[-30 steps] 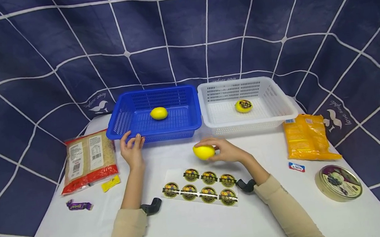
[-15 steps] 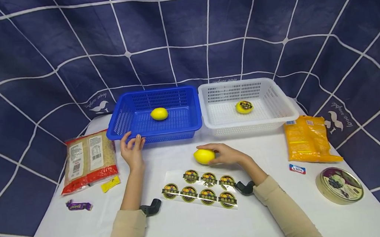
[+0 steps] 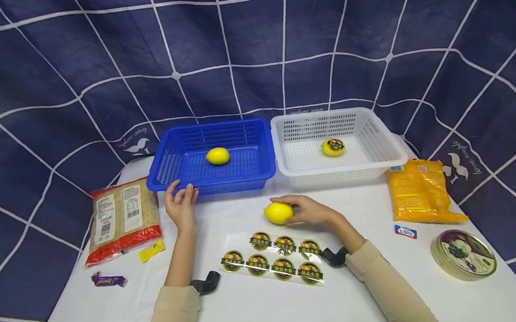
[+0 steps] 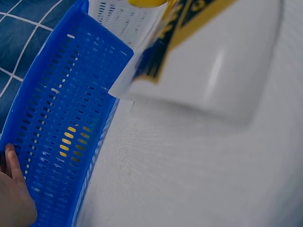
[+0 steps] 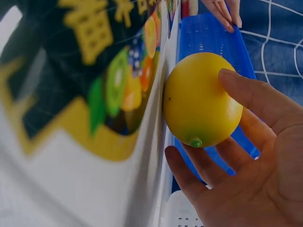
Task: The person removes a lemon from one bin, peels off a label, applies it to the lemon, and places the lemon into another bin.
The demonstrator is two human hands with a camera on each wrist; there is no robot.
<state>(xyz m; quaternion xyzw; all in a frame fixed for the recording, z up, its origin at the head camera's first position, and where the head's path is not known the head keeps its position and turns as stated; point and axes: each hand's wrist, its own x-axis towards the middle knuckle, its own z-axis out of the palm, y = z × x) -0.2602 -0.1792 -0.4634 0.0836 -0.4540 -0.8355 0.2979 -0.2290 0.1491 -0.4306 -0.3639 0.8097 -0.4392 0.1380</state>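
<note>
Fingers of the right hand point(image 3: 311, 210) curl half-spread around a smooth oval yellow lemon point(image 3: 278, 213) at the white-clothed table point(image 3: 242, 311); a weak hold could let it roll onto glossy black-and-gold stickers point(image 3: 283, 268). The left hand point(image 3: 182, 210) touches a blue plastic basket point(image 3: 232, 181), grip unclear.

White surface point(image 3: 256, 315), sticker sheet point(image 3: 271, 257) central. Around it: white basket point(image 3: 345, 167), one o'clock; orange bag point(image 3: 420, 193), two; tin point(image 3: 464, 255) and blue packet point(image 3: 406, 231), three; purple packet point(image 3: 109, 279) and yellow packet point(image 3: 151, 251), nine; grain bag point(image 3: 123, 219), ten; blue basket point(image 3: 232, 180), eleven.
</note>
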